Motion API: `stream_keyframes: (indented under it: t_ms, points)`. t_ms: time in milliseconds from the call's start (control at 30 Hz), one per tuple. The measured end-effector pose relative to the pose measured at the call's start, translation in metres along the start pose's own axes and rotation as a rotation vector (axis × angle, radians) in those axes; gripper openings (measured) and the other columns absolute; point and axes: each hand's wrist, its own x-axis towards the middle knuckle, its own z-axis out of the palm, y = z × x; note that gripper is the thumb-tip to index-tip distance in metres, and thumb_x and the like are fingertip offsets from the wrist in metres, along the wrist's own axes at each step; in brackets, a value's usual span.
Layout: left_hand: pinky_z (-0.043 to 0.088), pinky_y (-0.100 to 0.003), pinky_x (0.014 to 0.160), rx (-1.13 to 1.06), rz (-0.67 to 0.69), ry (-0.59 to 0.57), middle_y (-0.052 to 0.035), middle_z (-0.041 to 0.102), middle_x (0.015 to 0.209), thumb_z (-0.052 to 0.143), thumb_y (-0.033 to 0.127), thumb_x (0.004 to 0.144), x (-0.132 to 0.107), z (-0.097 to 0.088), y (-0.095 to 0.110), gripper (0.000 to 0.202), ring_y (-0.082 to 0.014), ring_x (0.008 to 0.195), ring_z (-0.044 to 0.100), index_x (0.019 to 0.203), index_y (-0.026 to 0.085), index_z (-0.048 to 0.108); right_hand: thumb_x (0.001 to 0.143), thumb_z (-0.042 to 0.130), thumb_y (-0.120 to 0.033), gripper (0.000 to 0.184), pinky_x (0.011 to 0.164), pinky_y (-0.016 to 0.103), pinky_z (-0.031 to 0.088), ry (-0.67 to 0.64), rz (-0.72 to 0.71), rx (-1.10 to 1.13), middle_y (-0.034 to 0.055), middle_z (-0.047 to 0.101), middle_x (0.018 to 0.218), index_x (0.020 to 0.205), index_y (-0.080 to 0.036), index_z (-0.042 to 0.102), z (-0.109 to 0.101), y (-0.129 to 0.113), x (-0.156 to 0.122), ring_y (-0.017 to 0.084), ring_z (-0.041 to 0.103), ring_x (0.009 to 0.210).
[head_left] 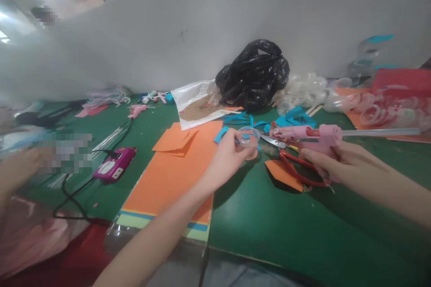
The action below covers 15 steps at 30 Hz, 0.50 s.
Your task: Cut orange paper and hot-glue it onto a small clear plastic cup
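My left hand [226,156] is closed on a small clear plastic cup [249,138] with orange and blue paper on it, held above the green table [269,224]. My right hand [328,161] grips a pink glue gun [305,136] with a clear glue stick [380,132] sticking out of its back. The gun's nozzle points left, close to the cup. Red-handled scissors [296,166] lie under the gun, next to an orange paper piece [283,175].
A stack of orange sheets [175,175] lies left of my arm. Blue paper scraps [292,119], a black plastic bag [254,74], clear cups [308,87], a magenta device [114,164] with a black cable, and another pink glue gun [137,110] are around. Another person's hand is at the far left.
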Motion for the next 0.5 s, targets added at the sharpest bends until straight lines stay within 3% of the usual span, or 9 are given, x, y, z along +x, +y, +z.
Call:
stream_keyframes:
  t_ms: [100, 233, 500]
  points:
    - [0.043, -0.03, 0.069, -0.001, -0.024, 0.027, 0.0014, 0.059, 0.085, 0.073, 0.026, 0.083, 0.001, 0.001, 0.0, 0.03, -0.0149, 0.077, 0.056, 0.086, 0.023, 0.044, 0.076, 0.045, -0.088, 0.065, 0.053, 0.03, 0.049, -0.086, 0.032, 0.059, 0.002, 0.062, 0.065, 0.067, -0.025, 0.06, -0.003, -0.006, -0.001, 0.021, 0.058, 0.061]
    - [0.042, -0.031, 0.069, 0.005, -0.037, 0.057, 0.001, 0.059, 0.085, 0.074, 0.025, 0.082, 0.003, 0.002, -0.001, 0.031, -0.0149, 0.076, 0.055, 0.085, 0.023, 0.043, 0.07, 0.039, -0.09, 0.068, 0.052, 0.033, 0.046, -0.086, 0.127, 0.005, 0.0026, 0.055, 0.055, 0.051, -0.025, 0.048, -0.006, -0.012, -0.003, 0.02, 0.053, 0.054]
    - [0.042, -0.031, 0.072, 0.065, -0.022, 0.052, 0.0007, 0.057, 0.088, 0.077, 0.024, 0.079, 0.004, -0.001, -0.001, 0.033, -0.0164, 0.081, 0.055, 0.086, 0.023, 0.045, 0.08, 0.043, -0.08, 0.065, 0.058, 0.033, 0.046, -0.137, 0.065, -0.042, 0.0038, 0.06, 0.057, 0.047, -0.026, 0.054, 0.0, -0.001, -0.003, 0.021, 0.058, 0.056]
